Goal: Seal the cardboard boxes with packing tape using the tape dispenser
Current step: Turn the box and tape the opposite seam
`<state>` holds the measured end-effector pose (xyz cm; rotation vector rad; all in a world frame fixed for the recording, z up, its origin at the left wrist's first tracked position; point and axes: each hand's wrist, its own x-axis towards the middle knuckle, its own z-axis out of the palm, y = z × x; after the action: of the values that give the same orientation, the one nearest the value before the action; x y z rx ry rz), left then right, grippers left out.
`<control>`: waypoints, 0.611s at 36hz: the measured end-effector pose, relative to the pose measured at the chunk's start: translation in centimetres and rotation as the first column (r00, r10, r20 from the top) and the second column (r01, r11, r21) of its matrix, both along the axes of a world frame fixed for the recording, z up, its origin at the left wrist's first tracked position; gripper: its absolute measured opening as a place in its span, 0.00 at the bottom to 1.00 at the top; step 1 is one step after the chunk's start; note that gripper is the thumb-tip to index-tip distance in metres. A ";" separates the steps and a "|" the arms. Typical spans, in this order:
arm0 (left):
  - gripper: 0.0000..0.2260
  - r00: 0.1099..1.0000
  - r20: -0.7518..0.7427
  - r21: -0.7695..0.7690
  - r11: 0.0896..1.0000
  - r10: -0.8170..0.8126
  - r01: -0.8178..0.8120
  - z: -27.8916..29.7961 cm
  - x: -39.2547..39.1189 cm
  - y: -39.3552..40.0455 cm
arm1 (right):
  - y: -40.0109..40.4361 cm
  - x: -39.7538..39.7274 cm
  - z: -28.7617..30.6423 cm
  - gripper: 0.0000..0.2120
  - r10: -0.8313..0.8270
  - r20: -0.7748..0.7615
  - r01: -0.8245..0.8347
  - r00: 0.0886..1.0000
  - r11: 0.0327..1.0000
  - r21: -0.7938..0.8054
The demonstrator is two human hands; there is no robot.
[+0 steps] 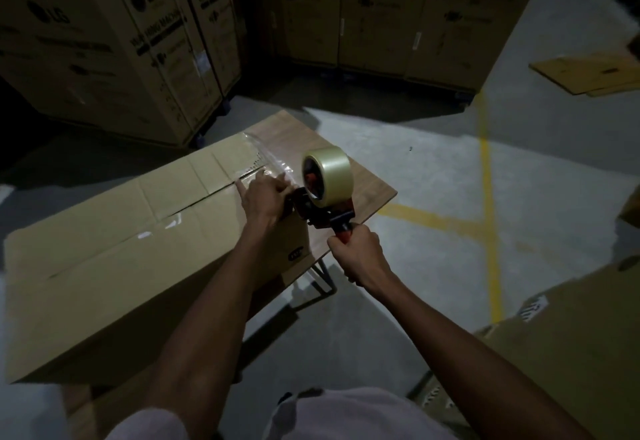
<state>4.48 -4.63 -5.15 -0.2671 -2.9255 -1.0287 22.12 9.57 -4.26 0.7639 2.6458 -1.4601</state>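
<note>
A long cardboard box [138,249] lies on a small wooden surface [353,176], its two top flaps meeting in a seam that runs the length of the lid. The right hand [356,252] is wrapped firmly round the red handle of the tape dispenser [320,197], which sits at the far right end of the box with its roll of clear tape standing up. The left hand [266,193] presses on the lid just beside the dispenser's front, fingers bent over a loose stretch of tape [266,159] that lies crinkled across the seam's end; whether it pinches the tape or only holds it down I cannot tell. A glossy strip shows along the seam nearer the box's middle, so part of the seam looks taped, while the stretch between that strip and the dispenser still shows an open dark slit. I judge the sealing of this box to be partway done, with the far end to be smoothed and cut. Another box [571,353] stands at lower right, its state unclear.
</note>
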 end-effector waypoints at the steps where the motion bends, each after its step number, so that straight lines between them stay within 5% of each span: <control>1: 0.12 1.000 -0.003 0.022 1.000 0.013 -0.013 -0.3 0.4 0.0 | -0.1 0.0 0.1 0.14 -0.006 0.005 0.006 1.000 1.000 -0.001; 14: 0.16 0.999 -0.017 -0.118 0.992 0.036 -0.037 -0.3 0.7 -0.2 | 0.7 2.7 1.1 0.10 0.006 0.018 -0.006 1.000 1.000 0.006; 22: 0.17 0.999 -0.012 -0.116 0.993 0.036 -0.037 -0.6 0.7 -0.2 | 0.0 4.4 -0.3 0.06 0.020 0.093 -0.040 0.995 0.975 0.218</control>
<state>5.18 -4.83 -5.80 -0.2199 -2.9738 -0.8506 26.53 9.56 -4.54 0.7801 2.7657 -1.1091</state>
